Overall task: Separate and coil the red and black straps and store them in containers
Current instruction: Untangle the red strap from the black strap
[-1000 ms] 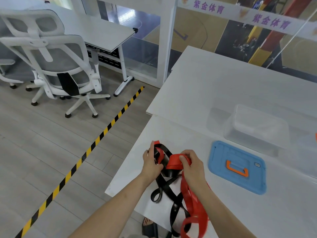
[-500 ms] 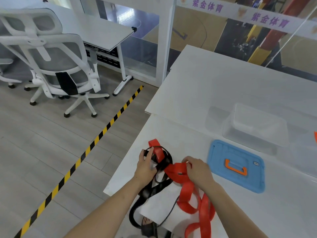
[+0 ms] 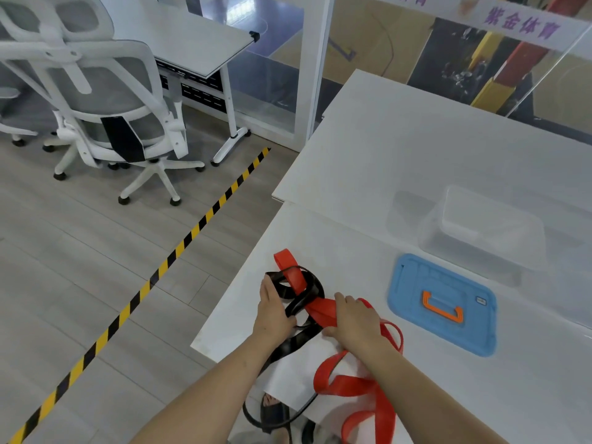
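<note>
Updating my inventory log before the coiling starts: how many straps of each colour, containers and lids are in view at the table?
red strap: 1
black strap: 1
clear container: 1
blue lid: 1
total: 4

The red strap (image 3: 323, 310) runs off the bottom edge, so its lower end is out of view. My right hand (image 3: 357, 322) covers the section it grips. The black strap (image 3: 301, 302) passes beneath my left hand (image 3: 274, 312); whether those fingers close on it cannot be determined. The label (image 3: 481, 301) on the blue lid (image 3: 413, 293) is too small to read. The clear container (image 3: 487, 232) is blurred.
</note>
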Demonstrator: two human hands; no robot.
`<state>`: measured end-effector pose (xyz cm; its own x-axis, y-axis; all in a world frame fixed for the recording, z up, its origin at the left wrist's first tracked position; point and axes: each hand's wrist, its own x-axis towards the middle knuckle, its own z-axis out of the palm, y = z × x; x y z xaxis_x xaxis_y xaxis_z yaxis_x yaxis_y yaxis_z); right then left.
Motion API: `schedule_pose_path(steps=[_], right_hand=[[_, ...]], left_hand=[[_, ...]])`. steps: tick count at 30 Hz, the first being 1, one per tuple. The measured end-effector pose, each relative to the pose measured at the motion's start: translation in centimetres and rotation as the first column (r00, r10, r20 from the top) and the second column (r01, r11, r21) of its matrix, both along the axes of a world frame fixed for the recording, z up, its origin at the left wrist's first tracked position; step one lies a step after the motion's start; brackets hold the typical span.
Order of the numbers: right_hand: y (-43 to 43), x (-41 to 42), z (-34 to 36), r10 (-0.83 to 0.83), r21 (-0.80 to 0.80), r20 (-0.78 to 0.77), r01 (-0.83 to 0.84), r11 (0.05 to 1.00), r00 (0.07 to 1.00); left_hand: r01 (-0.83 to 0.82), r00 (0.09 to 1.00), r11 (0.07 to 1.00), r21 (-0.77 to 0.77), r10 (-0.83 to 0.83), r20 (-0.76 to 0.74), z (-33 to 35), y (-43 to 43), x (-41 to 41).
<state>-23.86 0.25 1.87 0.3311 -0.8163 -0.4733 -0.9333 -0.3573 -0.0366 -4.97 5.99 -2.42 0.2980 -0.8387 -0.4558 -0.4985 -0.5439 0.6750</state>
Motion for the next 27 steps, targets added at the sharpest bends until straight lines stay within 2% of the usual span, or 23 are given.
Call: schedule_pose_path(steps=[7, 10, 12, 14, 16, 18, 21, 24, 27], right_hand=[[1.2, 0.5, -2.2, 0.035, -0.07, -0.104, -0.043, 0.997, 0.994], [1.0, 0.4, -2.5, 0.068, -0.11, -0.065, -0.075, 0.991, 0.996], [0.3, 0.0, -1.9, 0.049, -0.067, 0.038, -0.046, 0.997, 0.998], [-0.6, -0.6, -0.3, -0.065, 0.051, 0.249, 0.054, 0.997, 0.966], [-1.3, -1.2, 2.0, -0.24, 0.248, 0.455, 0.136, 0.959, 0.857], [-1.8, -1.8, 4.4, -0.321, 0.344, 0.577, 0.133, 0.929, 0.751], [-2.4, -2.7, 7.3, -0.248, 0.279, 0.646, 0.079, 0.957, 0.722], [-2.9, -4.0, 8.6, -0.141, 0.122, 0.687, 0.078, 0.989, 0.713], [-2.6, -4.6, 9.9, -0.134, 0.048, 0.729, 0.145, 0.988, 0.671]], left_hand=[[-0.089, 0.996, 0.996, 0.017, 0.089, 0.03, 0.0, 0.2, -0.6], [-0.13, 0.991, 0.991, 0.025, 0.129, 0.021, 0.5, 0.3, -0.8], [-0.17, 0.985, 0.985, 0.034, 0.17, 0.004, 1.0, 0.1, -0.7], [-0.198, 0.98, 0.98, -0.01, 0.198, -0.036, 1.4, -0.1, -0.2], [-0.211, 0.977, 0.975, -0.068, 0.208, -0.057, 1.2, -0.7, 0.5], [-0.199, 0.98, 0.977, -0.07, 0.197, -0.03, 1.0, -1.5, 1.4], [-0.223, 0.975, 0.971, -0.09, 0.223, -0.004, 2.1, -3.2, 2.6], [-0.325, 0.944, 0.941, -0.092, 0.317, -0.087, 3.4, -4.9, 3.5], [-0.352, 0.927, 0.925, -0.142, 0.323, -0.192, 4.2, -6.7, 3.6]])
